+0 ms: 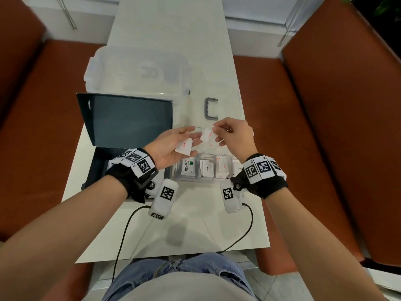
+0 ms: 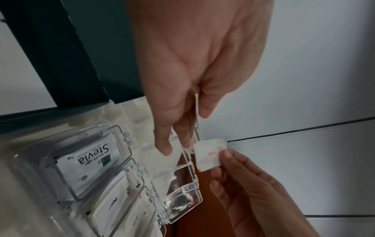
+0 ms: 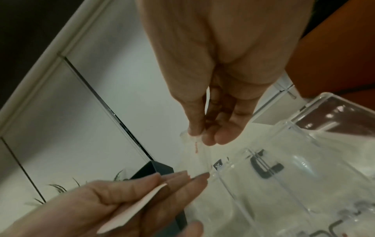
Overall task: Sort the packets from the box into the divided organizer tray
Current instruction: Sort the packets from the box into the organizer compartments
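Two hands meet above a clear tray (image 1: 196, 180) on a white surface (image 1: 195, 224). The right hand (image 1: 235, 135) pinches a white packet (image 1: 207, 135) between thumb and fingers. The left hand (image 1: 171, 146), palm up, holds a second packet (image 1: 184, 147) between its nearly straight fingers. A Stevia packet (image 1: 188, 168) and others fill tray compartments. A dark box (image 1: 102, 168) sits open at left.

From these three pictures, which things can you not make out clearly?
- Box inside: in the head view the left wrist covers it, so remaining packets cannot be counted.
- Red print on the right hand's packet: too small to read.
- Tray right end: hidden behind the right wrist.
- Right wrist view: blurred.
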